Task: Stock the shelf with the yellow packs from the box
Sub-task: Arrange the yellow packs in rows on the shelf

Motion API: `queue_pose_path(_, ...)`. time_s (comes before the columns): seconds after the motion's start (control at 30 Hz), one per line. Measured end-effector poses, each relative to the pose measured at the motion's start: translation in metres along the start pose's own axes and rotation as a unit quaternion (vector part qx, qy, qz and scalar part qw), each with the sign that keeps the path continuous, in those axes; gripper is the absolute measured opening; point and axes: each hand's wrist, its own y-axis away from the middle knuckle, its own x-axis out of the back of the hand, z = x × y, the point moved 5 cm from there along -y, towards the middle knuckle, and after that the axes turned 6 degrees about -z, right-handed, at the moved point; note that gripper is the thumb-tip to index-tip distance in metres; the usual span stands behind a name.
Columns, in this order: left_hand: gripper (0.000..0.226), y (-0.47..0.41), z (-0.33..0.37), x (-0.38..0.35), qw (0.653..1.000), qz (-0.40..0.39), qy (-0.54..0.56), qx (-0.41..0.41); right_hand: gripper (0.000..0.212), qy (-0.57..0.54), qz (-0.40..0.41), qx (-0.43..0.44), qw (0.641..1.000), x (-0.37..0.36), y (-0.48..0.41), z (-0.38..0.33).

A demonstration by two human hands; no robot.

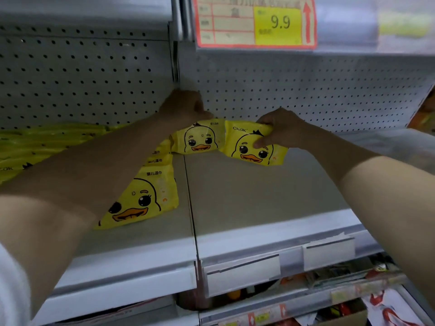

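In the head view, the left hand (182,107) reaches to the back of the grey shelf (259,196), its fingers curled over the top edge of an upright yellow pack (200,138) by the pegboard (306,95). Just beside it, the right hand (280,129) pinches a second yellow pack (253,149), thumb on its duck face, fingers behind. More flat packs (143,198) lie on the shelf under the left forearm.

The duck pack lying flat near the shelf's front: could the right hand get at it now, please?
Probably not yet. The right hand grips another yellow pack, and the left forearm crosses above the flat pack. The shelf between them holds nothing.
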Motion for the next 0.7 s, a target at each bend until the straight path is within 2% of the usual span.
queue_pose_path(0.07,0.043,0.008,0.015,0.003,0.993,-0.063,0.092,-0.04,0.049,0.01,-0.009,0.013,1.0,-0.004,-0.009,-0.009)
queue_pose_path(0.17,0.051,0.021,0.026,-0.002,0.984,-0.139,0.097,-0.047,0.048,0.008,-0.024,0.033,0.999,-0.013,-0.024,-0.025)
queue_pose_path(0.3,0.063,0.026,0.014,-0.01,0.991,-0.122,0.027,-0.039,0.052,0.02,-0.049,0.068,0.996,-0.032,-0.042,-0.052)
queue_pose_path(0.43,0.042,0.029,-0.012,-0.012,0.993,-0.116,-0.028,-0.013,0.056,0.032,-0.042,0.091,0.994,-0.049,-0.059,-0.066)
queue_pose_path(0.5,0.039,0.031,-0.025,-0.013,0.991,-0.122,-0.046,0.008,0.06,0.033,-0.02,0.089,0.995,-0.052,-0.066,-0.065)
queue_pose_path(0.7,0.058,0.028,-0.047,-0.023,0.988,-0.119,-0.087,0.054,0.068,0.014,0.018,0.072,0.997,-0.055,-0.075,-0.052)
